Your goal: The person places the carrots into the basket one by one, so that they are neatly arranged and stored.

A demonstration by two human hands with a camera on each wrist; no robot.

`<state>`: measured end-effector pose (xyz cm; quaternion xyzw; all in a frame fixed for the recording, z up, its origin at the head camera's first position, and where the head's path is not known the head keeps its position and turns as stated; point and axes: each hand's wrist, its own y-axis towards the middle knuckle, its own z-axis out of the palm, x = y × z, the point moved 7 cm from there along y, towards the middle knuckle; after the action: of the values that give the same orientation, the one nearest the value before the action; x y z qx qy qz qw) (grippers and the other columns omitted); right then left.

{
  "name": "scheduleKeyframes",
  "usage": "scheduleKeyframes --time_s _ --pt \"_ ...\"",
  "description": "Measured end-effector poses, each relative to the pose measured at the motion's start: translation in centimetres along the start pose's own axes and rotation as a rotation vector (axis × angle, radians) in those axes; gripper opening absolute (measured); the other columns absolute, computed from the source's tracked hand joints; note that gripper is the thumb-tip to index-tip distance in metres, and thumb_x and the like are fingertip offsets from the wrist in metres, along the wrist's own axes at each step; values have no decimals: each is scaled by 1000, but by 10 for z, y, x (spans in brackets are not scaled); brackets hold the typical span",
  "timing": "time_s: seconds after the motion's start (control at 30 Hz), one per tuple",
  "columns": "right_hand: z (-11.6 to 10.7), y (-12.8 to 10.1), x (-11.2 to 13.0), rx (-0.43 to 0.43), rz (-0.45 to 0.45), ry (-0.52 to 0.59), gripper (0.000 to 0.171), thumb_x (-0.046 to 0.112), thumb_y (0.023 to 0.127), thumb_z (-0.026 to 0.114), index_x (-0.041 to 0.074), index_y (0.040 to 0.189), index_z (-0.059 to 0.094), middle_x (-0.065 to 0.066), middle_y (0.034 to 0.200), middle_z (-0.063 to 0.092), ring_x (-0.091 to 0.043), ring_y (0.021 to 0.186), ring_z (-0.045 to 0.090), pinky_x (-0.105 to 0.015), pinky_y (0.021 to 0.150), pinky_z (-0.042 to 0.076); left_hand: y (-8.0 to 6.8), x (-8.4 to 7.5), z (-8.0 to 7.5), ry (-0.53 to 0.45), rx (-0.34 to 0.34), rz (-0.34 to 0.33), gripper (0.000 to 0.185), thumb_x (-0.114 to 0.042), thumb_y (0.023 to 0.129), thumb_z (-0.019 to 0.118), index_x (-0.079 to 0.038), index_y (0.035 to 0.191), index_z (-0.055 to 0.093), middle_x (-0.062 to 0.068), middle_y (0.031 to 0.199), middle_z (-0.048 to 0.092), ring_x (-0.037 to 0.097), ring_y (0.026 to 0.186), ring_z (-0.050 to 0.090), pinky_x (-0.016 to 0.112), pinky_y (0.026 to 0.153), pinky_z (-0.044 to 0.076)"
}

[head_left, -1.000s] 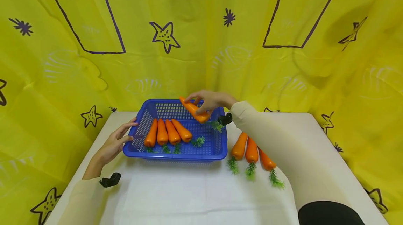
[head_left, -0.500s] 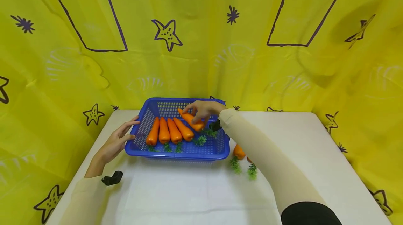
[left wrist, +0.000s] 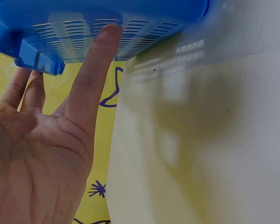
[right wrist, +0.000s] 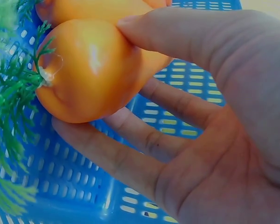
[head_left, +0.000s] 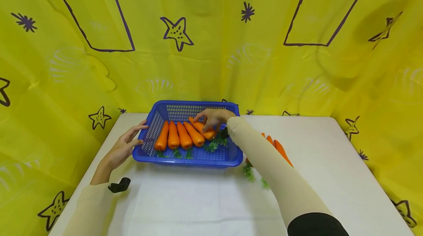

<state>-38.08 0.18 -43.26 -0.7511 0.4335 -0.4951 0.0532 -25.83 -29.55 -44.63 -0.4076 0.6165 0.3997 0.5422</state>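
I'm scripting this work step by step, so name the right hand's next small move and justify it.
Probably the right hand should ease its fingers off the glossy orange tapered carrot. It appears to sit inside the blue rectangular slotted plastic basket, next to four similar orange carrots, with the fingers around it, while other orange carrots lie on the white table.

Orange carrots point(head_left: 184, 137) with green tops point(head_left: 211, 146), blue basket point(head_left: 188, 161) patterned with slots, white tabletop point(head_left: 185, 199), yellow curtain point(head_left: 211, 71) printed with purple starfish point(head_left: 179, 33), purple bursts point(head_left: 247, 12) and faint whitish striped motifs point(head_left: 156, 84), cream sleeves point(head_left: 264, 151), black band point(head_left: 315, 225)
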Motion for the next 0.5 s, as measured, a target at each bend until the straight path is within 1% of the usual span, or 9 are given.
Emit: scheduleKeyframes --time_s 0.13,0.2,0.27,0.33,0.37,0.43,0.5 --pt "2 5 -3 -10 -1 -2 61 5 95 72 26 149 55 -18 135 57 -32 113 63 -42 73 64 1 0 0 -3 -1 1 50 -6 107 51 -6 155 37 6 174 2 7 138 37 32 93 58" --pt "3 7 -5 -14 2 1 61 6 95 73 26 149 56 -17 135 58 -32 114 62 -43 73 64 2 0 1 -3 -3 -2 50 -5 106 51 -6 155 37 6 174 1 17 145 33 32 93 58" --pt "4 8 -7 -17 6 -1 60 6 94 73 27 149 56 -16 134 60 -31 114 63 -42 73 64 3 0 1 -3 -7 -9 51 -4 106 50 -6 155 37 6 174 2 30 151 24 32 94 58" --pt "5 9 -8 -21 7 -4 61 7 94 74 26 148 56 -15 133 61 -31 113 63 -42 73 64 3 0 1 -5 -12 -17 51 -3 106 50 -7 155 38 5 174 2 41 153 14 32 95 57" --pt "5 9 -9 -24 7 -3 61 7 94 74 26 148 56 -14 132 62 -30 112 64 -42 73 64 3 0 1 -5 -14 -20 51 -3 106 50 -7 155 38 4 174 2 44 153 11 32 95 57" --pt "6 10 -10 -29 7 -2 61 7 93 75 26 148 56 -14 130 63 -30 111 64 -42 73 64 3 0 1 1 -15 -21 50 -3 106 49 -7 155 38 4 174 3 45 153 9 31 96 56" --pt "6 11 -11 -34 6 1 62 6 93 75 27 148 56 -14 129 63 -30 110 65 -41 73 64 3 0 1 4 -13 -18 50 -2 106 49 -6 155 38 4 174 3 43 153 12 30 97 56"
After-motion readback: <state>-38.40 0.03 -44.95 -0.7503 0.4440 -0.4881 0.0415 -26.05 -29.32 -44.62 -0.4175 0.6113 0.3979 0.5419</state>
